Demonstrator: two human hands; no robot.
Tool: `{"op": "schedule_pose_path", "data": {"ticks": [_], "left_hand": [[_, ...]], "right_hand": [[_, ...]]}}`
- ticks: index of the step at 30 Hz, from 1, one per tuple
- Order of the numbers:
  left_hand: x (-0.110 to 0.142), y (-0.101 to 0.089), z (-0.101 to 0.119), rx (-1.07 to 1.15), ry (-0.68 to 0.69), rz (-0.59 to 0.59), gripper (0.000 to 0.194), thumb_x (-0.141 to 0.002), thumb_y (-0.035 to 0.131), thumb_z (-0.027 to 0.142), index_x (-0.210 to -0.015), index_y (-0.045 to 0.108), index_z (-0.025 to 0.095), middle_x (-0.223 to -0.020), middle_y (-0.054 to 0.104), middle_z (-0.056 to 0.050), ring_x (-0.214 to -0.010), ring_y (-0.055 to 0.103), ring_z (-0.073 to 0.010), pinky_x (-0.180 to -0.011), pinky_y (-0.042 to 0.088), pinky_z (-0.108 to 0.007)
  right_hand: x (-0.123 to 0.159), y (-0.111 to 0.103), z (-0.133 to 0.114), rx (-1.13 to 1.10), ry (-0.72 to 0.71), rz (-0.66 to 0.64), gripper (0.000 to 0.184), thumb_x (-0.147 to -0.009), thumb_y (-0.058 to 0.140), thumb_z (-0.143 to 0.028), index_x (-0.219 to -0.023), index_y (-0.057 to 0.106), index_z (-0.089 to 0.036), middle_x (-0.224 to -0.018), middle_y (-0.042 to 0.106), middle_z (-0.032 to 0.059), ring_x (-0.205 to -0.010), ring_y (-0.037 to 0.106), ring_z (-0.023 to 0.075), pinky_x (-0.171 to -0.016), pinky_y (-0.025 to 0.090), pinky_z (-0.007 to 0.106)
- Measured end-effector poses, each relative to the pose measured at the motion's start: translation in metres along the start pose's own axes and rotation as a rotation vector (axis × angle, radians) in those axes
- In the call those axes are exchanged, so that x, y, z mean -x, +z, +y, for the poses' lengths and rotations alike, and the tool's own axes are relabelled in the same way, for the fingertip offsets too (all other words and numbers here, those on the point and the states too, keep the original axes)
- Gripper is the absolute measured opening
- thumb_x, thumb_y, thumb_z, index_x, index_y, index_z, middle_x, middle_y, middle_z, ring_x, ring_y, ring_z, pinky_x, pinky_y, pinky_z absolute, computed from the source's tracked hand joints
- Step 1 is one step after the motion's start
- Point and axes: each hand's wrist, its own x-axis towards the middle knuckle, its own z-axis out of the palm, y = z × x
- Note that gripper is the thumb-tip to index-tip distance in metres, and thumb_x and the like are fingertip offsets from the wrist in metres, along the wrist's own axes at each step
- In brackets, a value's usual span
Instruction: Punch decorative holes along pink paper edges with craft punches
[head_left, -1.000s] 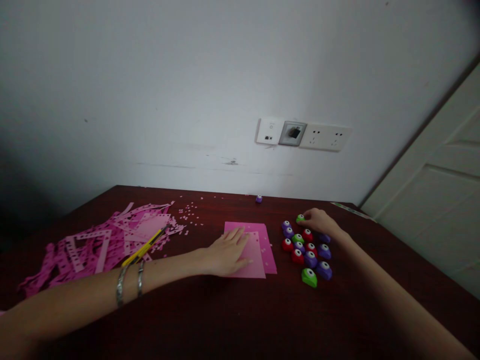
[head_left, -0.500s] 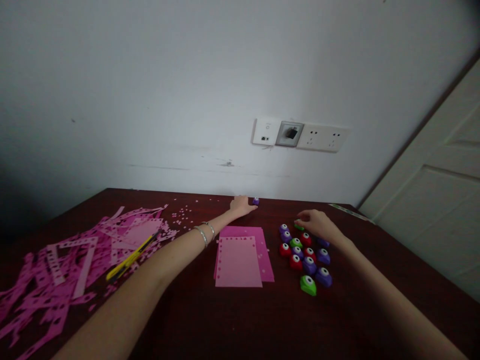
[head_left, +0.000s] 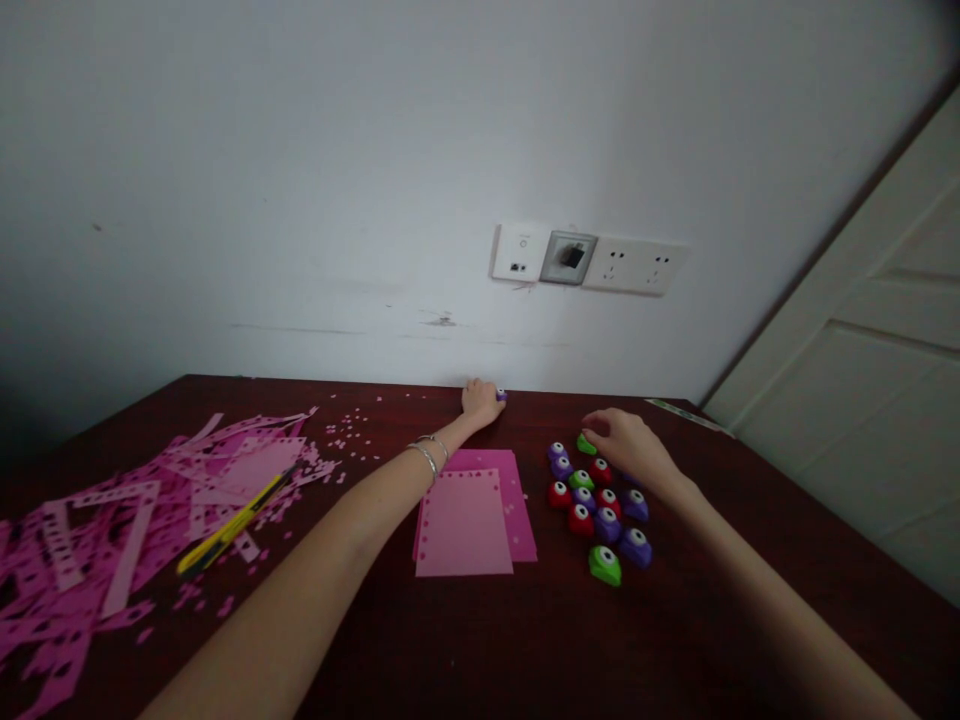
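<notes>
On the dark red wooden worktop point(head_left: 465, 650), clockwise about the rectangular pink paper stack point(head_left: 469, 525), the left hand point(head_left: 482, 402) curled against a small purple, eye-topped plastic piece point(head_left: 502, 396) at twelve; the right hand point(head_left: 631, 443) touched a green one point(head_left: 586, 444) at two. Neither grip could be confirmed. The step looked like handling these pieces; the next move seemed to call for a secure pinch.
</notes>
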Motion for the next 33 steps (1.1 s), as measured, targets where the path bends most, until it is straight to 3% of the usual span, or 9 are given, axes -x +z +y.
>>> {"op": "schedule_pose_path", "data": {"ticks": [4, 8, 12, 18, 24, 33], "left_hand": [[0.001, -0.021, -0.005, 0.099, 0.112, -0.051, 0.030, -0.075, 0.058, 0.037, -0.088, 0.067, 0.012, -0.091, 0.066, -0.012, -0.087, 0.059, -0.0215, -0.075, 0.042, -0.029], [0.016, -0.058, -0.006, 0.193, 0.254, -0.079, 0.027, -0.071, 0.062, 0.033, -0.089, 0.067, 0.013, -0.086, 0.068, -0.007, -0.077, 0.059, -0.0156, -0.068, 0.042, -0.024], [0.054, -0.102, -0.005, 0.356, 0.488, -0.137, 0.027, -0.068, 0.063, 0.032, -0.086, 0.066, 0.012, -0.079, 0.067, -0.006, -0.070, 0.058, -0.0141, -0.063, 0.042, -0.024], [0.126, -0.153, -0.004, 0.331, 0.602, -0.194, 0.027, -0.069, 0.060, 0.036, -0.085, 0.066, 0.015, -0.084, 0.066, -0.005, -0.076, 0.057, -0.0148, -0.069, 0.042, -0.027], [0.162, -0.162, -0.002, 0.237, 0.674, -0.241, 0.022, -0.070, 0.059, 0.033, -0.083, 0.066, 0.016, -0.082, 0.064, -0.005, -0.079, 0.055, -0.0156, -0.073, 0.039, -0.028], [0.164, -0.150, -0.005, 0.209, 0.693, -0.275, 0.013, -0.068, 0.059, 0.027, -0.071, 0.063, 0.015, -0.069, 0.059, -0.002, -0.068, 0.051, -0.0134, -0.068, 0.037, -0.026]], "right_hand": [[0.003, -0.003, -0.005, -0.085, -0.054, 0.030, 0.026, -0.077, 0.053, -0.024, -0.098, 0.066, -0.017, -0.099, 0.066, 0.0088, -0.090, 0.061, 0.0220, -0.077, 0.045, 0.030], [0.007, -0.016, -0.019, -0.208, -0.145, 0.077, 0.023, -0.076, 0.056, -0.022, -0.095, 0.066, -0.016, -0.094, 0.067, 0.0079, -0.081, 0.062, 0.0188, -0.074, 0.047, 0.028], [0.016, -0.034, -0.044, -0.304, -0.229, 0.104, 0.023, -0.074, 0.058, -0.025, -0.094, 0.066, -0.017, -0.087, 0.068, 0.0066, -0.072, 0.059, 0.0177, -0.067, 0.047, 0.029], [0.043, -0.055, -0.088, -0.480, -0.320, -0.057, 0.027, -0.072, 0.064, -0.031, -0.096, 0.065, -0.019, -0.088, 0.066, 0.0042, -0.069, 0.057, 0.0149, -0.061, 0.045, 0.026], [0.062, -0.051, -0.110, -0.500, -0.427, -0.195, 0.024, -0.071, 0.065, -0.029, -0.094, 0.065, -0.023, -0.085, 0.064, 0.0017, -0.069, 0.055, 0.0139, -0.061, 0.042, 0.025], [0.064, -0.032, -0.110, -0.541, -0.437, -0.253, 0.015, -0.072, 0.064, -0.023, -0.086, 0.065, -0.020, -0.079, 0.062, 0.0013, -0.069, 0.054, 0.0133, -0.062, 0.041, 0.024]]}}
